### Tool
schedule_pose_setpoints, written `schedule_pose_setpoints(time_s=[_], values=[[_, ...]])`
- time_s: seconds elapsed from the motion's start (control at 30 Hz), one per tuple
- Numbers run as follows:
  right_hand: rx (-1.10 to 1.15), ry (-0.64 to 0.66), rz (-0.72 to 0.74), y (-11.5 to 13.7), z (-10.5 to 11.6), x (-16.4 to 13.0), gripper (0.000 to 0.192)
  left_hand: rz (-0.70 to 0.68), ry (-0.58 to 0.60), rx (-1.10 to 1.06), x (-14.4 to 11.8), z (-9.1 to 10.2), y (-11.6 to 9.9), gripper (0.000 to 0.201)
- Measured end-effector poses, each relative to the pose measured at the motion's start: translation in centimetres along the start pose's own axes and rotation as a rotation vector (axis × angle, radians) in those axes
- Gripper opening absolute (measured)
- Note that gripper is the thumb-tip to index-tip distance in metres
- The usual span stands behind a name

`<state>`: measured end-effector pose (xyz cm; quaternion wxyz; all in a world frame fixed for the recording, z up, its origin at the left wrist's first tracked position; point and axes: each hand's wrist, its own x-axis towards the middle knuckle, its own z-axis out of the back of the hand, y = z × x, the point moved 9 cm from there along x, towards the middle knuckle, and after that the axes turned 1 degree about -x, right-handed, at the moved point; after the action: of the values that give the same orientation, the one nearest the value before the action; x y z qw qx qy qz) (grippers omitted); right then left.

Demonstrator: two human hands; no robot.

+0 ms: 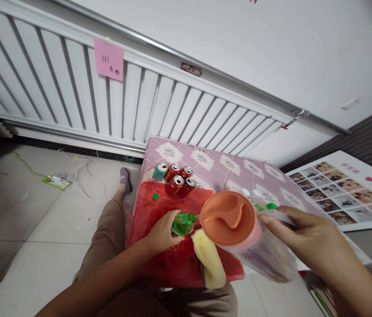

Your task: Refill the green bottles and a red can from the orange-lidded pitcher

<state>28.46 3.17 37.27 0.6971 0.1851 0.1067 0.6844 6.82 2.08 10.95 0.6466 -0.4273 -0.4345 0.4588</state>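
My left hand (164,231) is wrapped around a green plastic bottle (183,225), its uncapped mouth pointing up and right. In my right hand (304,231) is the handle of a clear pitcher (271,259) with an orange lid (215,220). The pitcher is tilted to the left, its lid edge close beside the bottle's mouth. Whether liquid runs between them is too small to tell. A loose green cap (156,197) lies on the red sheet (149,209). Below the pitcher rests a folded yellow cloth (210,262).
Several opened drink cans (175,185) stand grouped on the patterned tablecloth (212,160). Green bottle tops (271,205) show behind the pitcher. A white radiator (172,101) runs along the wall, and a photo board (347,189) leans at right. A power strip (56,182) with cables lies on the floor.
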Motion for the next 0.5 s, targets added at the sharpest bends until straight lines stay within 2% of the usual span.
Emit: schedule_pose_setpoints(time_s=[0.5], values=[[0.010,0.004,-0.023,-0.20,-0.05,0.11,0.050,0.000,0.003,-0.003,-0.04,-0.09,0.16,0.078]])
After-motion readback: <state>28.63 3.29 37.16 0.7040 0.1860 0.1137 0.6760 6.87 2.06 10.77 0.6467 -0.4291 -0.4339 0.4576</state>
